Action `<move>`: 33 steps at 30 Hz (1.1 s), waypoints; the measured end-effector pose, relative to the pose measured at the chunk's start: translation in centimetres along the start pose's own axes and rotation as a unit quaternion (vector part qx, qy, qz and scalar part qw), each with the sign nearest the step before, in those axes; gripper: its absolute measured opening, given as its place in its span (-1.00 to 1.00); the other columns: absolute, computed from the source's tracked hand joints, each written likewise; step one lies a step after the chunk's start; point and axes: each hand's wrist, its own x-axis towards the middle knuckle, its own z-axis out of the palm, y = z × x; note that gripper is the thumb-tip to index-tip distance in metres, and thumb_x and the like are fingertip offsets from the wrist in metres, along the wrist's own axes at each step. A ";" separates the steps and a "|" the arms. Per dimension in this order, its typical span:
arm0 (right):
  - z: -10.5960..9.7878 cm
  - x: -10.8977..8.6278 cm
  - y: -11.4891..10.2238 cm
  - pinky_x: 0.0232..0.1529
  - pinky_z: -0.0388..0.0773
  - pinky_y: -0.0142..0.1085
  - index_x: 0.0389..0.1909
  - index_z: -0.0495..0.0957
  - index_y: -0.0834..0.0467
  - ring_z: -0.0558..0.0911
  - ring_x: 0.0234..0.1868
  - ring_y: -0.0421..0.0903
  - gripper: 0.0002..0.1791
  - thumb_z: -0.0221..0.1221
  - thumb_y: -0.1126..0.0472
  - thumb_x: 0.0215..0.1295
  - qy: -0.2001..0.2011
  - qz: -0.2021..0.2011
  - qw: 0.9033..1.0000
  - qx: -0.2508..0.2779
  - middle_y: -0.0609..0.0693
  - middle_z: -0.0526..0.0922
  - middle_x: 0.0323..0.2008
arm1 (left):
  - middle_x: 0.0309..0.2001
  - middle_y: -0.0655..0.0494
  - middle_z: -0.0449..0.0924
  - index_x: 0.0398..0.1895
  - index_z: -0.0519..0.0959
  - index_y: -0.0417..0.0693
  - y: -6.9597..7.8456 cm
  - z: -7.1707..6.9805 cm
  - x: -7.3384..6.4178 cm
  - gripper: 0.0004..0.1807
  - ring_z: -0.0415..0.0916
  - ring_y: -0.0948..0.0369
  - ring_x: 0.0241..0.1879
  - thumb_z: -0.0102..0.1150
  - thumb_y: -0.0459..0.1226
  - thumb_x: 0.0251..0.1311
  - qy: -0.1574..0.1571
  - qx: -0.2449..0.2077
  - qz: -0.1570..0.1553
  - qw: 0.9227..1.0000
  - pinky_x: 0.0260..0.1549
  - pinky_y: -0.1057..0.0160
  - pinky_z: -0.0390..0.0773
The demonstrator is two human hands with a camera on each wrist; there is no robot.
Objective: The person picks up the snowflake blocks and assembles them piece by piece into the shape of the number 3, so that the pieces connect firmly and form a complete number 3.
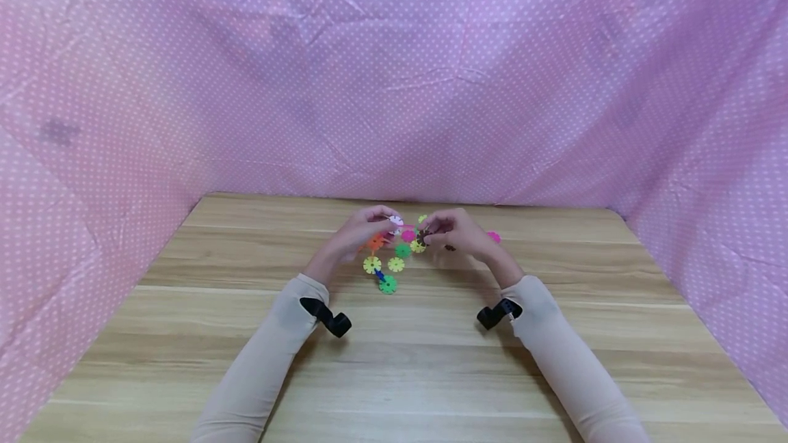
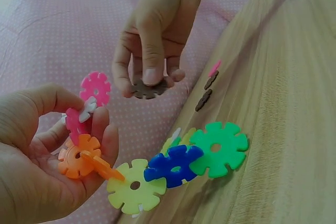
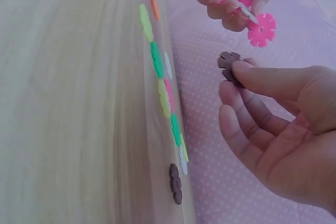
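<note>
My left hand [image 1: 360, 232] grips a chain of slotted plastic snowflake discs at its pink and white end. In the left wrist view the chain runs from a pink disc [image 2: 95, 88] and a white disc [image 2: 88, 109] through orange discs [image 2: 76, 162] to a yellow disc [image 2: 135, 195], a blue disc [image 2: 174, 165] and a green disc [image 2: 231, 150]. My right hand [image 1: 462, 232] pinches a brown snowflake disc [image 3: 229, 62] between thumb and fingers. It is held apart from the chain, facing its pink end.
Loose snowflake discs lie on the wooden table [image 1: 406, 374] beyond and below the hands: a green disc [image 1: 403, 250], a yellow disc [image 1: 396, 264], brown discs [image 3: 175, 184] and others in white and pink. A pink dotted cloth [image 1: 394, 87] hangs behind the table and along its sides.
</note>
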 end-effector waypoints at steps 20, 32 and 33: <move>0.1 0.2 -0.7 -0.13 0.77 -0.09 -0.04 0.54 0.46 0.77 -0.33 -0.16 -0.77 0.26 0.45 0.33 0.096 0.011 0.982 0.163 -0.09 0.77 -0.38 | -0.21 0.01 0.62 0.10 0.50 -0.25 -0.3 0.5 0.2 -0.76 0.62 0.19 -0.29 0.07 -0.36 0.45 0.024 -0.047 0.009 0.999 -0.20 0.27 0.73; 0.4 0.0 -0.2 -0.22 0.76 -0.30 -0.02 0.53 0.46 0.75 -0.32 -0.19 -0.74 0.26 0.45 0.31 0.093 0.026 0.982 0.160 -0.07 0.74 -0.35 | -0.28 0.09 0.60 0.12 0.51 -0.24 -0.5 0.8 0.5 -0.75 0.65 0.20 -0.30 0.07 -0.35 0.46 0.028 -0.058 -0.003 0.998 -0.24 0.31 0.73; 0.4 0.0 -0.2 -0.20 0.77 -0.28 -0.02 0.53 0.46 0.75 -0.32 -0.18 -0.73 0.27 0.45 0.31 0.093 0.028 0.982 0.161 -0.06 0.74 -0.35 | -0.28 0.09 0.61 0.11 0.52 -0.24 -0.6 0.8 0.5 -0.75 0.65 0.20 -0.30 0.08 -0.34 0.46 0.028 -0.058 -0.003 0.998 -0.24 0.30 0.73</move>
